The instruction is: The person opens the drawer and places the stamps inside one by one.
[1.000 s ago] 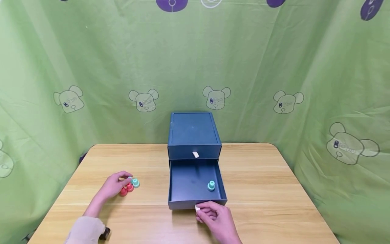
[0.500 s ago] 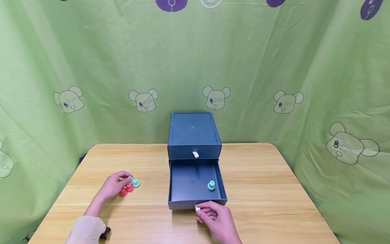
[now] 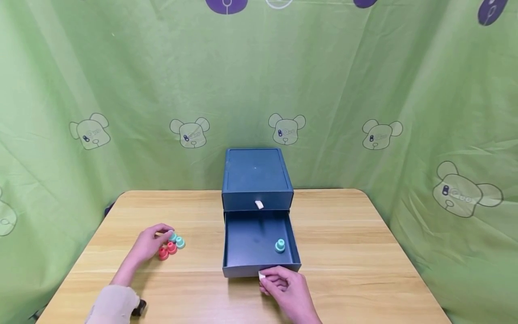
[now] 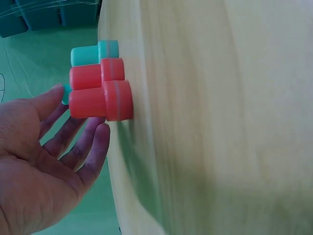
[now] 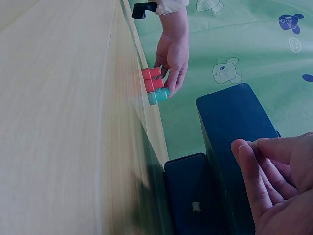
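Note:
My left hand point(image 3: 146, 245) has its thumb and fingers at a teal stepped plastic peg point(image 3: 173, 237), seeming to pinch its top. In the left wrist view that peg point(image 4: 65, 95) is mostly hidden behind two red stepped pegs point(image 4: 88, 102). Another teal peg point(image 3: 180, 243) stands close by. All of these are upright on the table. With thumb and index finger, my right hand point(image 3: 287, 290) pinches the white pull tab point(image 3: 262, 274) of the extended lower drawer point(image 3: 243, 271). One teal peg point(image 3: 280, 245) stands in the right part of that drawer.
The blue two-drawer box point(image 3: 256, 171) stands at the back of the wooden table point(image 3: 348, 252). Its upper drawer point(image 3: 243, 201) is closed and has a white tab of its own. A green printed curtain point(image 3: 336, 81) hangs behind and at both sides.
My left hand has shifted slightly back and left, so more of the red pegs and the pinched teal peg shows. My right hand and the drawer have stayed put.

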`<state>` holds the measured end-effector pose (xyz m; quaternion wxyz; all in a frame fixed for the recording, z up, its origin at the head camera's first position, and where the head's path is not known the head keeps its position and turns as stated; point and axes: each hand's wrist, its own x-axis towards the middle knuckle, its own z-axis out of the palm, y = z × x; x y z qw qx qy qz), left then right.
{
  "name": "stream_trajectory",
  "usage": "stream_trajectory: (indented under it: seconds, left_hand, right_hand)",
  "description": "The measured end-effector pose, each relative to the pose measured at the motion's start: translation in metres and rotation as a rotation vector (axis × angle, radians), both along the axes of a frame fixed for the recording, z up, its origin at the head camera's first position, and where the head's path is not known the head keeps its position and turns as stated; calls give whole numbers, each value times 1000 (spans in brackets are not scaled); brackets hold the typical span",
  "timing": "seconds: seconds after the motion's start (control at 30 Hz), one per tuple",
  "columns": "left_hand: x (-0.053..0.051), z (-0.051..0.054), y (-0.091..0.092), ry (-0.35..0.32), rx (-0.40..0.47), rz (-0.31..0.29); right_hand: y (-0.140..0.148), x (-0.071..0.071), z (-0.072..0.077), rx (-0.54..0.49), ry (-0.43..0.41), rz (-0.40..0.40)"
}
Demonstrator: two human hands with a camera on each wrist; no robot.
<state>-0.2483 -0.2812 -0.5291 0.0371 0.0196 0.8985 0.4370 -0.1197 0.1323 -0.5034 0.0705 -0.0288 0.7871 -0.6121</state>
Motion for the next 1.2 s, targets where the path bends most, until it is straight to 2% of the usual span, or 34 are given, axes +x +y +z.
stream_trajectory:
  seconds: [0.57,1.07,1.2]
  left_hand:
    - [3,23,-2,68,5,4]
    - [5,42,21,158,8,-57]
    - [7,50,30,159,14,-77]
  right_hand:
    - [-1,1,1,3,-9,-3]
    - [-1,0,0,8,2,-3]
    - [-1,0,1,8,-3,-2]
